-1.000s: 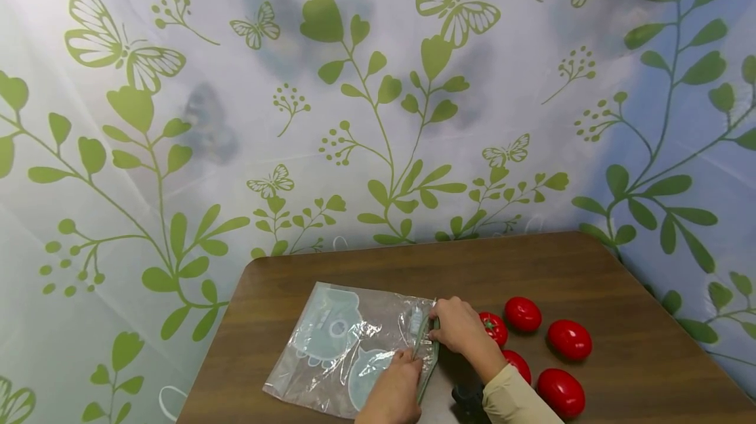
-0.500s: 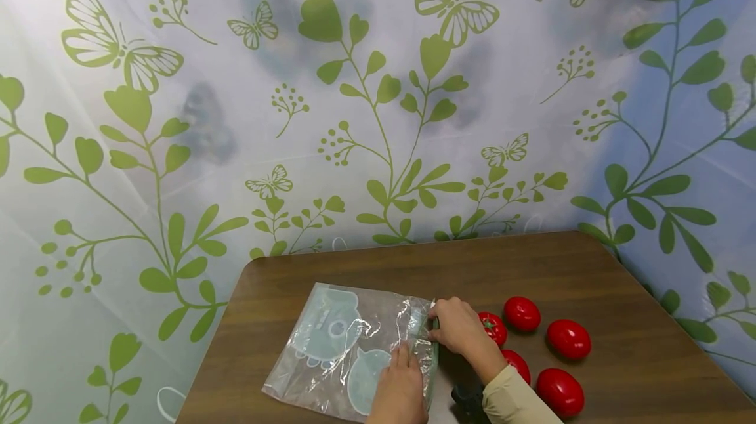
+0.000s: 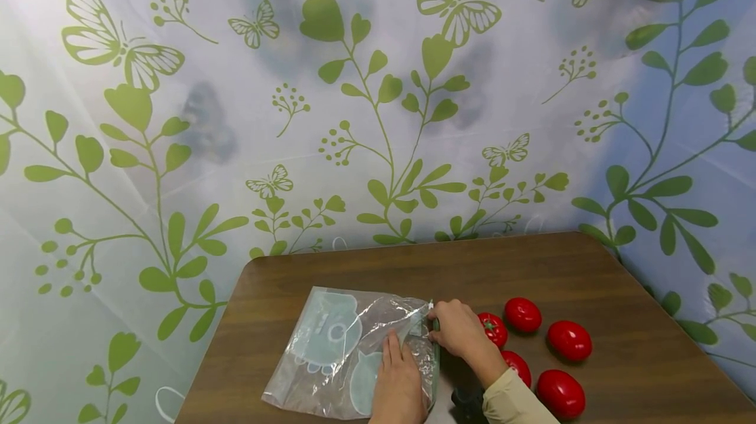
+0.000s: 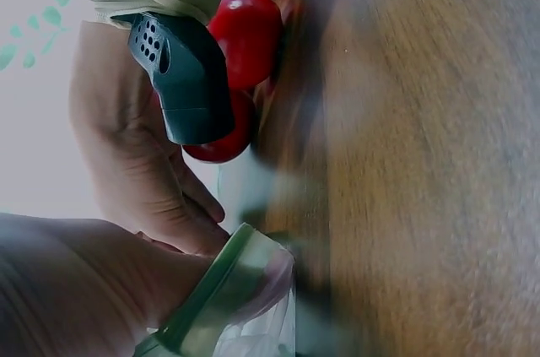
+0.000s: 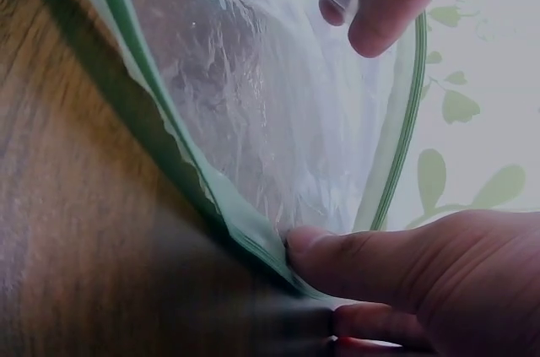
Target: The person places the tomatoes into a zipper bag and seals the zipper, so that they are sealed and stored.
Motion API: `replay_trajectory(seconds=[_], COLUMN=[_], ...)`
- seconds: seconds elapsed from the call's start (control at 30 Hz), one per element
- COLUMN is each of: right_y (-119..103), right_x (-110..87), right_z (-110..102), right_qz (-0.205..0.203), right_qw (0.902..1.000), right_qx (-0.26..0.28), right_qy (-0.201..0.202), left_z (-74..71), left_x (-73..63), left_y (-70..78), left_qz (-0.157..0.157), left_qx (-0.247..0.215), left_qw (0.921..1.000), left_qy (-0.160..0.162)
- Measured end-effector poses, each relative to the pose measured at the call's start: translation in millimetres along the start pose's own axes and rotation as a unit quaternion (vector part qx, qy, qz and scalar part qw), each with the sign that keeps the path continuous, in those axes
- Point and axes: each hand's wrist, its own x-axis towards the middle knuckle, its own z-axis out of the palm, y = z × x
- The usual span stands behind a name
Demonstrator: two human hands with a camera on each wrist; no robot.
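Observation:
A clear zip bag [image 3: 331,381] with pale blue cartoon prints and a green zip edge lies on the wooden table. My left hand [image 3: 398,378] reaches into its mouth, fingers extended under the clear film. The left wrist view shows the green edge [image 4: 211,289] passing around this hand. At the far end of the mouth my right hand [image 3: 461,329] pinches the zip edge, thumb [image 5: 337,260] on the inside and other fingers outside. In the right wrist view the mouth gapes wide, with left fingers [image 5: 392,2] between its two sides.
Several red tomatoes [image 3: 569,340] lie to the right of my right hand, the nearest [image 3: 492,330] close beside it. A black wrist device [image 4: 190,78] sits on the right wrist below a beige sleeve [image 3: 514,398]. A leaf-printed curtain [image 3: 366,115] hangs behind the table.
My left hand has let go of the zip edge and slid forward into the bag, lifting the upper film. The right hand keeps its pinch at the far corner.

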Motion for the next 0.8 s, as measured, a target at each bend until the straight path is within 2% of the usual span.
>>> replay_trajectory(seconds=[0.17,0.33,0.43,0.6,0.8], right_y=[-0.3,-2.1,-4.4,-13.2,-15.2], right_x=[-2.6,-11.3,-18.9,-36.2,-57.8], right_z=[-4.7,-14.5,-26.1,-51.1,-74.5], right_qz=[-0.015,-0.047,-0.069,-0.099,-0.082], right_qw=[0.9998,0.9966,0.993,0.9896,0.9901], right_qx=[0.009,0.067,0.094,0.103,0.115], right_qy=[-0.004,-0.015,-0.022,-0.019,0.005], left_z=[-2.1,-2.2,-0.6,0.5,0.5], left_x=[2.8,4.4,4.7,3.0,3.3], left_y=[0.5,-0.2,1.2,2.7,3.1], left_qz=[-0.023,-0.038,-0.035,-0.029,-0.033], left_qx=[-0.032,-0.058,-0.046,-0.012,-0.017], left_qw=[0.9985,0.996,0.9971,0.9991,0.9989], left_qy=[-0.037,-0.056,-0.049,-0.029,-0.029])
